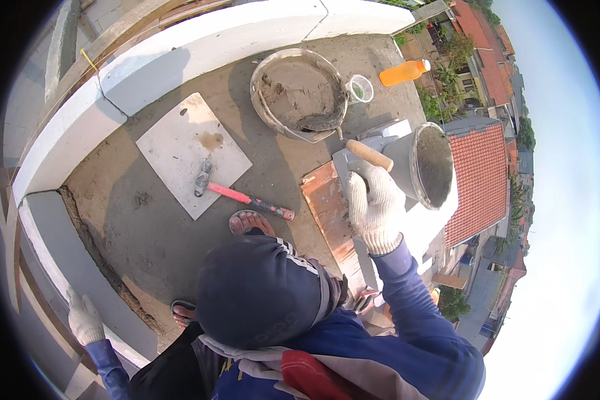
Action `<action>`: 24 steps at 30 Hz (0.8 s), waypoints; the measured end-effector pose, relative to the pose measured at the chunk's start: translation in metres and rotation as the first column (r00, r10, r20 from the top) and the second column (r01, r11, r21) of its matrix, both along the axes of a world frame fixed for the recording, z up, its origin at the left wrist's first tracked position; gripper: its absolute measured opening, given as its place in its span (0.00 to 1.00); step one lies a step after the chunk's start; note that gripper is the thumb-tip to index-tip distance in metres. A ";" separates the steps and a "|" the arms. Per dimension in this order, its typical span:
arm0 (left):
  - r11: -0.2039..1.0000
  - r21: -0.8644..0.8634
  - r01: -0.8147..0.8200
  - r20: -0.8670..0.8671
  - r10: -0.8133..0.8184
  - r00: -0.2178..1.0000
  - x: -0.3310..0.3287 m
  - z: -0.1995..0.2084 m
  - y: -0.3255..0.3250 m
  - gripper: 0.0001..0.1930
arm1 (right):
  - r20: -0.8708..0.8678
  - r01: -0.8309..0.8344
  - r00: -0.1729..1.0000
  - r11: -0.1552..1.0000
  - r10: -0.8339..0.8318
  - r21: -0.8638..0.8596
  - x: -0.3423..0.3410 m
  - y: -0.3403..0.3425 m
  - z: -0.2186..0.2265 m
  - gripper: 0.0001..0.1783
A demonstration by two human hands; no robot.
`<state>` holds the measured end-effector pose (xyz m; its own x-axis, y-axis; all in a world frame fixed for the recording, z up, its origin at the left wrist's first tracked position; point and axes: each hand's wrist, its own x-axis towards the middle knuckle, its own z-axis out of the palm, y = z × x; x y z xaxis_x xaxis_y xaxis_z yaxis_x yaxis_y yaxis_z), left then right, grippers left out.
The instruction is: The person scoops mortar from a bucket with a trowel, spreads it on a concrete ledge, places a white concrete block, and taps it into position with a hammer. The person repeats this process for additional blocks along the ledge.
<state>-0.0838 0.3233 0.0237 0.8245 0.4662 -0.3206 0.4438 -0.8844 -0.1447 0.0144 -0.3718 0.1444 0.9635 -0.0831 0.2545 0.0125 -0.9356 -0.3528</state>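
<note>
My right hand, in a white knitted glove, is closed at a rounded wooden tool handle; the tool's working end cannot be made out. Just right of that handle is a grey bucket with a mortar-coated inside. Below the hand lies a reddish-brown board beside a grey strip. My left hand, gloved too, lies with fingers extended along the outer edge of the low wall. A hammer with a red and black handle rests partly on a pale square tile.
A wide round tub of wet mortar stands ahead, beside a clear plastic cup and an orange bottle. A white-topped low wall curves along the far left. Beyond the right edge, tiled roofs lie far below.
</note>
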 end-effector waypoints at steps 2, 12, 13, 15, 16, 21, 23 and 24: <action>1.000 0.016 0.010 -0.025 -0.009 1.000 -0.009 -0.003 0.014 0.29 | 0.193 0.422 0.885 0.905 -0.425 0.057 0.007 -0.088 0.037 0.17; 0.998 -0.041 -0.046 0.067 0.048 0.997 0.022 0.020 -0.027 0.31 | -0.685 0.761 0.628 0.111 -0.368 0.639 -0.106 -0.439 -0.044 0.21; 0.997 -0.066 -0.048 0.105 0.055 0.993 0.011 0.003 -0.024 0.32 | -0.675 0.763 0.631 0.150 -0.383 0.629 -0.107 -0.457 -0.025 0.19; 0.997 -0.024 -0.068 0.118 0.070 0.991 -0.006 0.017 -0.015 0.33 | -0.645 0.708 0.690 0.120 -0.330 0.696 -0.090 -0.432 -0.037 0.18; 0.993 -0.060 -0.098 0.110 0.105 0.988 0.000 0.019 -0.025 0.33 | -0.605 0.694 0.710 0.218 -0.359 0.686 -0.090 -0.435 -0.013 0.19; 1.000 -0.007 -0.001 0.163 0.002 0.987 0.006 0.015 -0.028 0.30 | -0.432 0.570 0.820 0.594 -0.374 0.568 -0.048 -0.360 0.120 0.27; 1.000 -0.020 -0.012 0.119 0.015 0.993 -0.011 0.017 -0.019 0.29 | -0.347 0.459 0.885 0.709 -0.311 0.535 0.009 -0.287 0.162 0.30; 0.999 -0.033 -0.011 0.129 0.015 0.992 -0.013 0.009 -0.013 0.29 | -0.303 0.407 0.912 0.712 -0.277 0.572 0.023 -0.253 0.170 0.30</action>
